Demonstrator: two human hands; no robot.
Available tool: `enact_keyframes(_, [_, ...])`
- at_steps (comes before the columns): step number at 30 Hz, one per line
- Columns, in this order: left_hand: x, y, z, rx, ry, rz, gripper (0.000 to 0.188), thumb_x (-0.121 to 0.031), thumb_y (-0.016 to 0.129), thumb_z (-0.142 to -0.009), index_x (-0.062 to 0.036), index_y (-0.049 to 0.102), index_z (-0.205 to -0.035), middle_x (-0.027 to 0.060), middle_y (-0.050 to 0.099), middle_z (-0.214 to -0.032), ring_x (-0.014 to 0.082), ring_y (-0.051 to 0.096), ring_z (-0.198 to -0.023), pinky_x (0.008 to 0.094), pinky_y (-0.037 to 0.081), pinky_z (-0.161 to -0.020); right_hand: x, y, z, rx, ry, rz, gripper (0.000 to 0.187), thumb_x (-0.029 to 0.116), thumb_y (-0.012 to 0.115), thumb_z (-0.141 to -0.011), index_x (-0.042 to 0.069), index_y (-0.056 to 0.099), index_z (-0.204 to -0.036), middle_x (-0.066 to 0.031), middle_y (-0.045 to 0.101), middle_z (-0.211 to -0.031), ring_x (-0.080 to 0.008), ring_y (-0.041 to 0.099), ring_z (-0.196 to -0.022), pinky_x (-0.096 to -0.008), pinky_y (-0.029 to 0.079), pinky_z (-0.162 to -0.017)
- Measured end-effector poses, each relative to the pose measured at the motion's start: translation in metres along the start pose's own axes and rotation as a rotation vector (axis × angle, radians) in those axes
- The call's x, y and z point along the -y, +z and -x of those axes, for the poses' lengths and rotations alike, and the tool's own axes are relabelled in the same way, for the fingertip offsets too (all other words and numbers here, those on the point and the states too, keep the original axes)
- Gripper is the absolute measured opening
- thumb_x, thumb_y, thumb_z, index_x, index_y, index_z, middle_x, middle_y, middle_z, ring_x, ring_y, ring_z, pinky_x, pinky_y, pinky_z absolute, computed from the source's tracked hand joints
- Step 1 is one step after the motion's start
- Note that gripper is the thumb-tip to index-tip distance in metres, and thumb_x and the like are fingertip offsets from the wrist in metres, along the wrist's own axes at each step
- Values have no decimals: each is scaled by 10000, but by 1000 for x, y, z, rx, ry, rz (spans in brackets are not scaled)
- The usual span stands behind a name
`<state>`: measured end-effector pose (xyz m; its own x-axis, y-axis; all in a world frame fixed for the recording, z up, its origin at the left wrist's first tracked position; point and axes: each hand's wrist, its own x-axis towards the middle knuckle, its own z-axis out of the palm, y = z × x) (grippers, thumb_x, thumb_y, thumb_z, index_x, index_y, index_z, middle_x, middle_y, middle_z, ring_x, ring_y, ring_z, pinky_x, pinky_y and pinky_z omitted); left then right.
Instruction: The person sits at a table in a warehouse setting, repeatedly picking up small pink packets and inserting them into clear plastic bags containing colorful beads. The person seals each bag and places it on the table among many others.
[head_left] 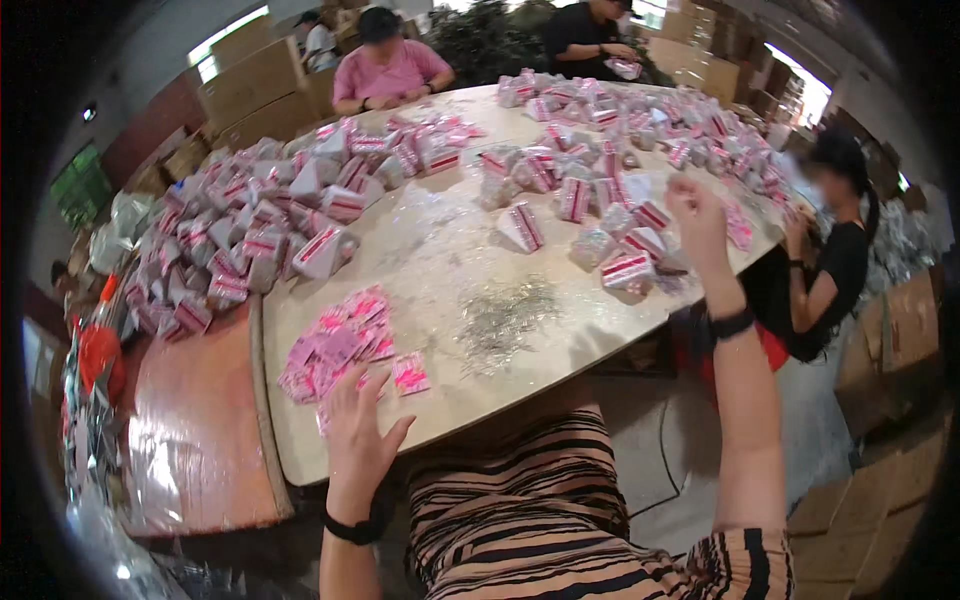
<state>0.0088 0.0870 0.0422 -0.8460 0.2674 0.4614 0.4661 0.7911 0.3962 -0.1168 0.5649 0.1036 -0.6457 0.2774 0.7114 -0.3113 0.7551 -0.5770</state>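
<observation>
My left hand (357, 445) is over the table's near edge with its thumb and fingers apart, by a loose pile of pink printed cards (340, 345). One single pink card (410, 373) lies just right of its fingertips. My right hand (697, 215) is raised at the right, fingers curled closed; whatever they may hold is hidden. Beside and below it sits a group of clear plastic bags with pink-and-white striped card tops (628, 270). Between the hands, a scatter of thin, silvery wire-like pieces (508, 315) lies on the table (425, 245).
Large heaps of similar bagged packs (255, 225) cover the table's left and far right. A person in pink (390, 75) and one in black (590, 45) work across it; another person (840, 250) works at the right. Cardboard boxes (255, 85) stand behind.
</observation>
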Motion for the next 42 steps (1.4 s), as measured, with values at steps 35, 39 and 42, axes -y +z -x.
enact_keyframes(35, [45,31,-13,139,93,14,356,-73,708,-697,-38,596,-1033,135,572,-1144,333,518,-1115,447,373,-1010,137,130,198,776,-489,151,593,405,683,-816,59,537,-1274,-125,514,-1358,-318,408,-1320,-533,239,-1106])
enact_keyframes(39, [42,25,-15,124,82,-16,413,-88,717,-692,-37,589,-1082,142,580,-1174,338,516,-1151,452,356,-1048,152,143,196,735,-578,85,563,385,698,-804,59,543,-1237,-134,535,-1309,-306,432,-1294,-543,246,-1096])
enact_keyframes(42, [48,25,-9,165,61,-3,454,-99,721,-692,-34,581,-1120,147,583,-1173,339,518,-1143,455,371,-1026,165,154,198,837,-555,111,583,341,705,-795,66,518,-1274,-133,520,-1334,-314,423,-1308,-545,248,-1093])
